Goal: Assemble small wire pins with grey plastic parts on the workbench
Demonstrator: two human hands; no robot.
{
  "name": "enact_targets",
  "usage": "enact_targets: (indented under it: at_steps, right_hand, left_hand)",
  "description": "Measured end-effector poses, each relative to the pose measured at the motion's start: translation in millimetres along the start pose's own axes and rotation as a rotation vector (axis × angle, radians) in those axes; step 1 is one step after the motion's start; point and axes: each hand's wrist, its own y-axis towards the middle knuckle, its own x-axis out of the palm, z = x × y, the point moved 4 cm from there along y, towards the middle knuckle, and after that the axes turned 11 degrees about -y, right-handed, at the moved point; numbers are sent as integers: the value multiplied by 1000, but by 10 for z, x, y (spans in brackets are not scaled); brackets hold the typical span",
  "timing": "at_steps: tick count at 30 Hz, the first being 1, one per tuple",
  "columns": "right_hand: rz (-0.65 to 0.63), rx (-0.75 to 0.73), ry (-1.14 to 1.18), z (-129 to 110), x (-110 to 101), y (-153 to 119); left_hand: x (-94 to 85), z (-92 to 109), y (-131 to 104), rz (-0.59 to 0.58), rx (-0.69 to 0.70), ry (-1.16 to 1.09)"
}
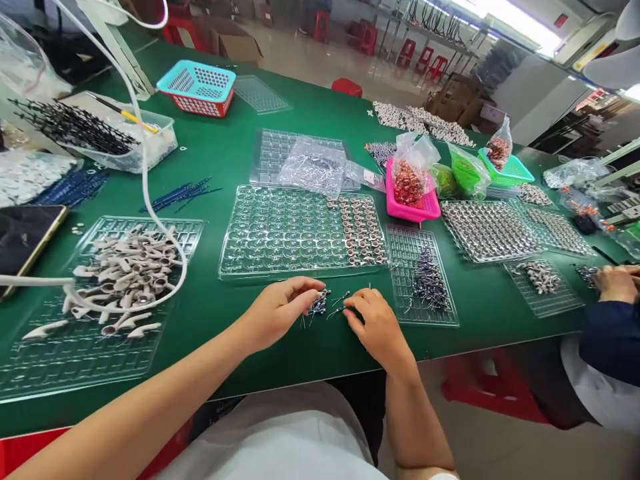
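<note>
Red stools (406, 51), at least five, stand on the pale floor (295, 57) beyond my green tabletop (310, 363). Close in front of me lies one cluster of small wired parts (320, 303), its pieces too tangled to count, right at the fingertips of my left grip (280, 312). At least two loose wired parts (341, 297) lie between that cluster and my right grip (374, 325), whose bent fingers and thumb are at one of them. I cannot tell whether either grip is pinching a piece or merely touching it.

Just past my hands sits one large clear tray (285, 230), several columns at its right end filled with brownish pieces (360, 230). To my right, one narrower tray (403, 267) bears one dark pile of wired pieces (430, 280); to my left, another tray (90, 363) carries one heap of pale curved pieces (133, 267), dozens of them, with one white cord (145, 160) looping over it. I count one pink basket (413, 212), one blue basket (197, 77) nested in one red basket (210, 105), one phone (30, 240) and, at far right, one co-worker's hand (619, 283).
</note>
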Motion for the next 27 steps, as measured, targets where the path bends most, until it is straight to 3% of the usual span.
enact_targets:
  at_steps: [6, 10, 14, 18, 21, 24, 27]
  right_hand:
    - [-31, -2, -49, -55, 36, 16]
    - [66, 27, -5, -108, -70, -87]
    - [210, -27, 109, -224, -134, -173]
    - [295, -106, 192, -359, -82, -193]
    - [329, -126, 202, -421, -43, -187]
    - [373, -111, 188, -439, -39, -190]
    - [407, -92, 183, -441, -39, -199]
  left_hand:
    - [45, -178, 91, -78, -287, -537]
    - [35, -154, 75, -61, -317, -615]
    - [14, -136, 36, -69, -235, -468]
    - [23, -69, -3, -128, -80, -117]
    - [54, -42, -34, -203, -57, 100]
    - [84, -53, -60, -272, -92, 113]
    - [94, -63, -68, -267, -89, 80]
